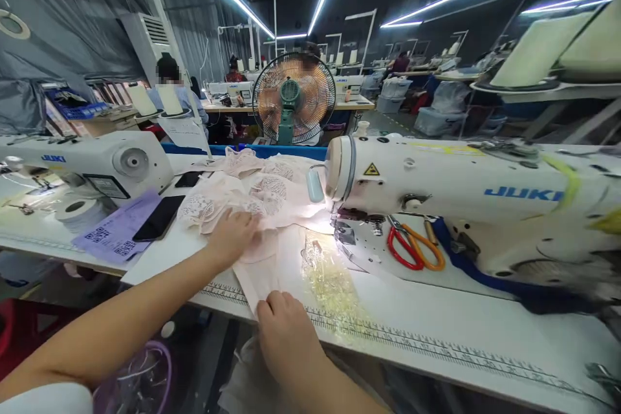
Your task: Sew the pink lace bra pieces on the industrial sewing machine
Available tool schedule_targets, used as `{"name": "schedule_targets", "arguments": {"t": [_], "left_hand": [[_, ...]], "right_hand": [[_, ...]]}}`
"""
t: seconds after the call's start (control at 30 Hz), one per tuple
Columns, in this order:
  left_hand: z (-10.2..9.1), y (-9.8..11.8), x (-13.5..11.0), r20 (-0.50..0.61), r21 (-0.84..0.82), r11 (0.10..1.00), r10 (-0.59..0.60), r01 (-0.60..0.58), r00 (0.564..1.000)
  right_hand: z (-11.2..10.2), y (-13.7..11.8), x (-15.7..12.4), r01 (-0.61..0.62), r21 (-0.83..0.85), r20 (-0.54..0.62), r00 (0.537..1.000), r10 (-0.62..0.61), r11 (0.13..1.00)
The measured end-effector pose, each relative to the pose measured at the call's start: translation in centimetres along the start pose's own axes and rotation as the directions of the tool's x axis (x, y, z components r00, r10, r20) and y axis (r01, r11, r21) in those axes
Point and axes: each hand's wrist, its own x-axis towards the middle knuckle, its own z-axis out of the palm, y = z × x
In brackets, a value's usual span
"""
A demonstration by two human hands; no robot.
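My left hand (233, 236) lies on a pile of pale pink lace fabric (257, 197) on the white sewing table (436, 317), fingers curled onto the cloth. At the table's front edge my right hand (286, 336) pinches the near corner of a pale fabric piece (257, 278). A white Juki sewing machine (460, 197) stands just to the right, with its needle area (347, 233) lit.
Orange and red scissors (414, 249) lie under the machine arm. A clear bag of small yellowish bits (330, 278) sits by the needle. A black phone (159, 217) and a purple sheet (119, 229) lie left. A second machine (87, 162), a fan (294, 98) and other workers are beyond.
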Motion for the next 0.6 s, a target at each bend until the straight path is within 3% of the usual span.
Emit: {"name": "schedule_targets", "arguments": {"t": [0.07,0.13,0.23,0.27,0.33,0.4,0.43,0.47,0.5,0.53,0.6], "left_hand": [[-1.4,-1.4,-0.1,0.151,-0.063,0.994,-0.076,0.086,0.986],[-3.6,-1.9,0.1,0.213,-0.157,0.975,-0.121,0.156,0.970],[-7.2,-1.4,0.4,0.370,-0.404,0.886,-0.069,0.228,0.926],[-8.1,-1.1,0.5,0.456,-0.522,0.808,-0.005,0.272,0.890],[-8.7,-0.5,0.8,0.600,-0.714,0.536,0.139,0.450,0.788],[-7.9,-0.1,1.2,0.689,-0.725,0.192,0.226,0.662,0.689],[-7.1,-0.1,1.5,0.724,-0.677,0.068,0.236,0.733,0.648],[-6.1,-0.3,1.8,0.755,-0.637,0.024,0.221,0.770,0.618],[-5.1,-0.6,2.2,0.775,-0.627,0.091,0.173,0.773,0.608],[-4.1,-1.1,2.5,0.779,-0.622,0.247,0.097,0.743,0.620],[-2.5,-2.5,3.3,0.719,-0.517,0.628,-0.050,0.582,0.693]], "right_hand": [[-2.2,1.0,-0.9,0.036,0.007,0.028,0.999,-0.036,0.999],[-5.4,2.5,-2.2,0.059,0.074,0.074,0.995,-0.064,0.996],[-10.7,5.2,-4.5,0.051,0.300,0.160,0.982,-0.103,0.953],[-12.3,6.2,-5.2,0.044,0.344,0.187,0.976,-0.114,0.938],[-14.6,8.1,-5.9,0.029,0.372,0.261,0.956,-0.134,0.928],[-15.5,9.8,-5.8,-0.019,0.294,0.348,0.933,-0.089,0.956],[-15.3,10.5,-5.4,-0.049,0.225,0.376,0.926,-0.041,0.973],[-14.8,11.0,-4.8,-0.080,0.150,0.387,0.922,0.016,0.985],[-14.1,11.3,-4.0,-0.111,0.078,0.377,0.923,0.074,0.991],[-13.1,11.5,-3.1,-0.145,0.014,0.347,0.929,0.132,0.989],[-10.8,11.5,-1.1,-0.225,-0.092,0.247,0.939,0.241,0.970]]}}
